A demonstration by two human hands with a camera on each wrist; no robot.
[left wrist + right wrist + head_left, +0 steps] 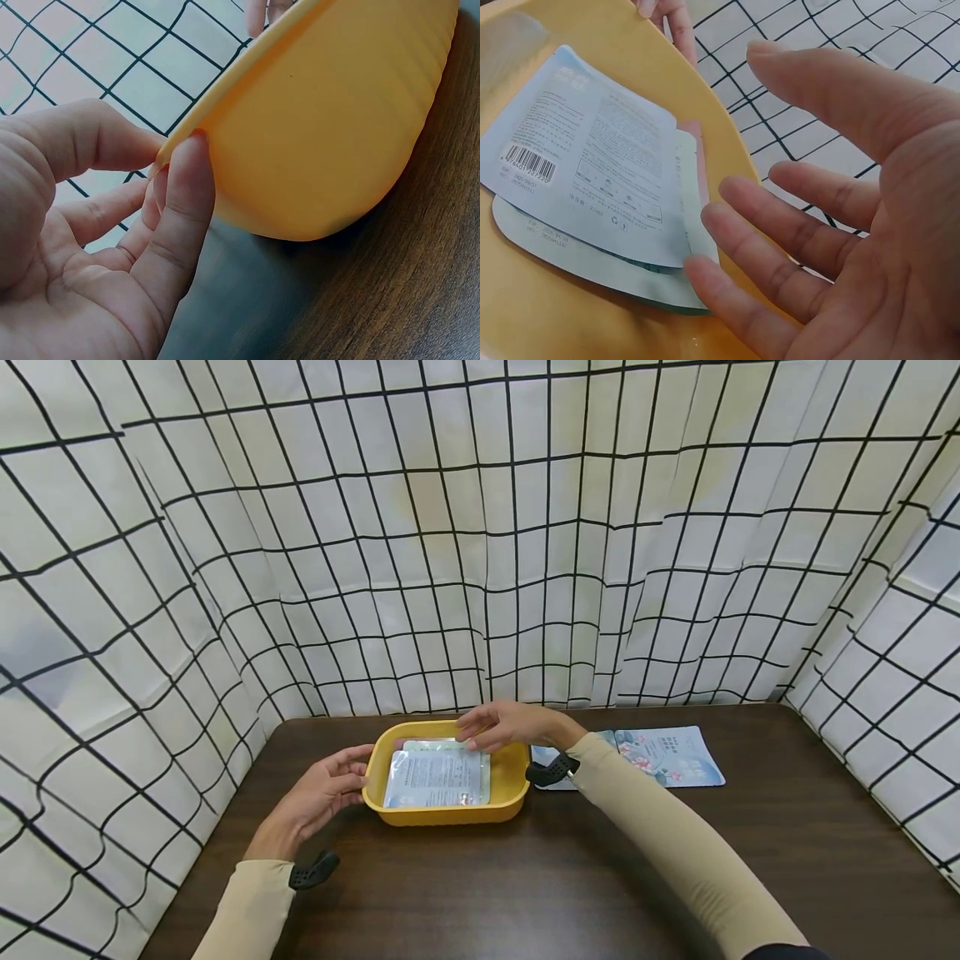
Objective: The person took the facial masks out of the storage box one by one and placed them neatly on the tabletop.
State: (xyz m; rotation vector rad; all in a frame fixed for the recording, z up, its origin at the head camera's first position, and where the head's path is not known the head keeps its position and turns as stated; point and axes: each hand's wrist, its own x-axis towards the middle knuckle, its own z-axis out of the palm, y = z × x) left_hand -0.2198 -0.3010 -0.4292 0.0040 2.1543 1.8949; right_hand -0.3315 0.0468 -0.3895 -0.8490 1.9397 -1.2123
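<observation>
A yellow plastic basket [450,817] stands toward the back of the table, left of centre. My left hand [324,792] pinches its rim at the left end; in the left wrist view the thumb [189,176] lies against the outer wall. Inside lie several flat, overlapping packets: a pale blue printed one [592,157] with a barcode is on top, a pale green one [592,244] sits below it, and a pink edge shows beneath. Above the basket's back right part is my right hand [517,725], holding nothing, its fingers spread and relaxed near the packets.
Right of the basket, light blue flower-printed packets [671,756] lie flat on the dark wood table [600,877], partly behind my right forearm. A white curtain with a black grid [525,568] rises behind the table and along both sides.
</observation>
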